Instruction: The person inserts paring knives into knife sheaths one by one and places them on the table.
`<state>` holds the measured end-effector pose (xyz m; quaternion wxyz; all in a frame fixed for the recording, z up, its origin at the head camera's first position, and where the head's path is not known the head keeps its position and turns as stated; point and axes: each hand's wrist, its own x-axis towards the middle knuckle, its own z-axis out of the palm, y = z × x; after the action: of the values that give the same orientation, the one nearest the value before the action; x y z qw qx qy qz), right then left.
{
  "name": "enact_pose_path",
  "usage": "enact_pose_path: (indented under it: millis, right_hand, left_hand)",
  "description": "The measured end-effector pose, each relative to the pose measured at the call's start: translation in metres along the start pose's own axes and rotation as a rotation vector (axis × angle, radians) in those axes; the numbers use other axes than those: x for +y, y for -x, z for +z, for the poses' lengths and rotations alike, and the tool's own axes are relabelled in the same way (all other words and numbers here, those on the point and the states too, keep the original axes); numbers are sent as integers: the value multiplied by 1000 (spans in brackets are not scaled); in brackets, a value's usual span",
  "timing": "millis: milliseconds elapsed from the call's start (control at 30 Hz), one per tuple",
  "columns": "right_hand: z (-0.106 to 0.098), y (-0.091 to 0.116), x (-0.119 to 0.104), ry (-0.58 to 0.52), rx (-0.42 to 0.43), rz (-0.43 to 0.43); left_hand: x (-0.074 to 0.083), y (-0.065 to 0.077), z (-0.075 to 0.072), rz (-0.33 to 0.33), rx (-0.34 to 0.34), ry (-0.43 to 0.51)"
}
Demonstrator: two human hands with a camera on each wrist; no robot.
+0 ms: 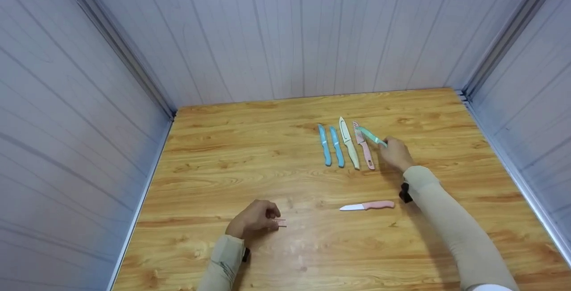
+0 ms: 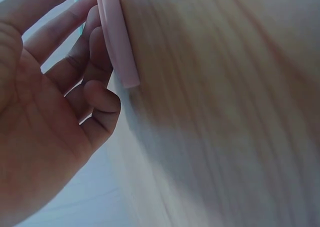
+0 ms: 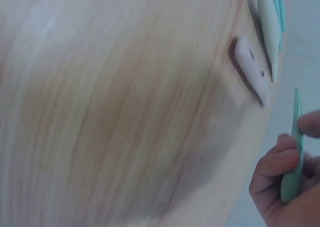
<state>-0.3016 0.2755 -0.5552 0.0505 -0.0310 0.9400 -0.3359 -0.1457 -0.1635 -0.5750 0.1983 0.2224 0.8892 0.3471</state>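
Note:
My right hand [image 1: 396,152] grips a mint-green knife [image 1: 373,136] by its handle, above the table at the right end of a row of knives. The blade points left, its tip over the top of a pink patterned knife [image 1: 365,146]. In the right wrist view, thumb and fingers close round the green handle [image 3: 292,184]. My left hand [image 1: 256,216], low at the front, has its fingers curled at a small pink piece [image 2: 119,42]; the hand hides much of it, and its kind is unclear. A pink-handled knife with a white blade [image 1: 378,205] lies between the hands.
Left of the pink patterned knife lie a cream knife [image 1: 350,146] and two blue knives [image 1: 324,145], side by side, handles toward me. The wooden tabletop [image 1: 214,161] is bounded by pale panelled walls [image 1: 285,36] at the back and both sides.

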Motion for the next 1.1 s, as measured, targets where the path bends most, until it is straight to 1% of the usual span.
enact_pose_path:
  millis: [133,333,500,667,800,933,1100]
  right_hand:
    - [2,-5,4,4,18,58]
    - [6,-11,6,-2,11,165]
    - [11,-15,6,0,23,213]
    - [17,-18,6,38,21,232]
    - [21,-19,4,102,48,227]
    - [25,-22,2,155,68,221]
    - [29,-24,0,209,44,216]
  left_hand:
    - [-2,0,2,7,5,4]
    - [-3,0,3,20,19,-28]
    - [-2,0,4,23,34,-32]
    - [-1,-1,5,50,43,-56]
    - [0,-1,4,58,45,-65]
    - [1,-1,4,43,38,-74]
    - [2,-1,3,29,33,-79]
